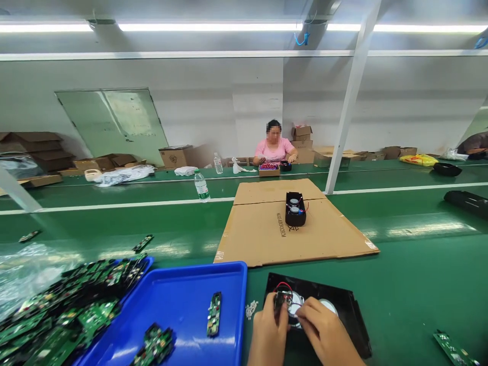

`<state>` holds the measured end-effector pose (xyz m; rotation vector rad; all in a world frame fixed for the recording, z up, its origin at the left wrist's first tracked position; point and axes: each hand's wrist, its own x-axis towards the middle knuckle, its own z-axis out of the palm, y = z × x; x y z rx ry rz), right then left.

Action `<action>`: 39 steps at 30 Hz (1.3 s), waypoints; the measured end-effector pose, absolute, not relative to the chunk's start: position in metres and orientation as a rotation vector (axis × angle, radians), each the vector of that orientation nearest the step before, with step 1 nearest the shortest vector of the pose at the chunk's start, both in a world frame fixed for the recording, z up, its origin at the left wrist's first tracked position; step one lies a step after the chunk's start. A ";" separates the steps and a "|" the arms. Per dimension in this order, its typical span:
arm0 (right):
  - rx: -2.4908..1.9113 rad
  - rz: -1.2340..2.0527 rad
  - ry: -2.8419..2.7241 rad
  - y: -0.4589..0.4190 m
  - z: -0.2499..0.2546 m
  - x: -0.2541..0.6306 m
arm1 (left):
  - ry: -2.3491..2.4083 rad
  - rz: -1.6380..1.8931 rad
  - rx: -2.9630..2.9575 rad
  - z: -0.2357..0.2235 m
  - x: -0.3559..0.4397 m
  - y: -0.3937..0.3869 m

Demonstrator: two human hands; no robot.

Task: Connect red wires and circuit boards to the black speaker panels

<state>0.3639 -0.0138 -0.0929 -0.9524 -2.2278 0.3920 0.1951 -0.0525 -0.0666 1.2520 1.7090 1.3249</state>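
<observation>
A black speaker housing (343, 305) with two round drivers and red wires lies on the green bench at the bottom centre. My left hand (269, 333) is closed in a pinch on a small dark part with red wires over the left driver. My right hand (324, 333) rests on the housing beside it, fingers curled and pressed down between the drivers; what they grip is hidden. A small heap of screws (251, 308) lies just left of the housing.
A blue tray (183, 305) with a few green circuit boards sits left; a larger pile of boards (64, 315) fills the far left. A cardboard sheet (293, 234) carries another black speaker housing (295, 208). Water bottle (202, 186) stands beyond. A person in pink (274, 147) works opposite.
</observation>
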 end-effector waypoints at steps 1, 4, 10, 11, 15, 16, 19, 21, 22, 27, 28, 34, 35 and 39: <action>-0.949 0.286 -2.227 -0.015 -0.097 0.361 | 1.726 1.321 1.262 -0.068 0.195 -0.053; -0.920 0.026 -2.179 -0.016 -0.098 0.353 | 1.752 1.283 1.304 -0.071 0.197 -0.053; -0.889 -0.263 -2.054 -0.019 -0.078 0.345 | 1.715 1.234 1.241 -0.066 0.198 -0.054; -0.896 -0.269 -2.044 -0.020 -0.075 0.344 | 1.716 1.227 1.241 -0.063 0.198 -0.055; -0.888 -0.280 -2.034 -0.020 -0.068 0.345 | 1.703 1.215 1.247 -0.055 0.198 -0.055; -0.877 -0.284 -2.035 -0.020 -0.068 0.345 | 1.700 1.217 1.245 -0.055 0.197 -0.055; -0.850 -0.314 -2.038 -0.021 -0.068 0.343 | 1.705 1.207 1.263 -0.064 0.196 -0.055; -0.839 -0.357 -2.028 -0.023 -0.071 0.340 | 1.754 1.174 1.319 -0.073 0.195 -0.054; -0.851 -0.383 -2.008 -0.024 -0.073 0.337 | 1.791 1.156 1.371 -0.078 0.194 -0.053; -0.927 -0.419 -1.950 -0.025 -0.076 0.333 | 1.828 1.056 1.510 -0.089 0.190 -0.051; -0.906 -0.403 -1.983 -0.025 -0.075 0.335 | 1.793 1.054 1.490 -0.087 0.190 -0.051; -0.872 -0.283 -2.079 -0.023 -0.083 0.346 | 1.712 1.180 1.457 -0.071 0.197 -0.057; -0.888 -0.260 -2.094 -0.022 -0.088 0.348 | 1.703 1.190 1.445 -0.069 0.198 -0.058; -0.978 -0.182 -2.110 -0.020 -0.106 0.356 | 1.635 1.206 1.363 -0.065 0.198 -0.058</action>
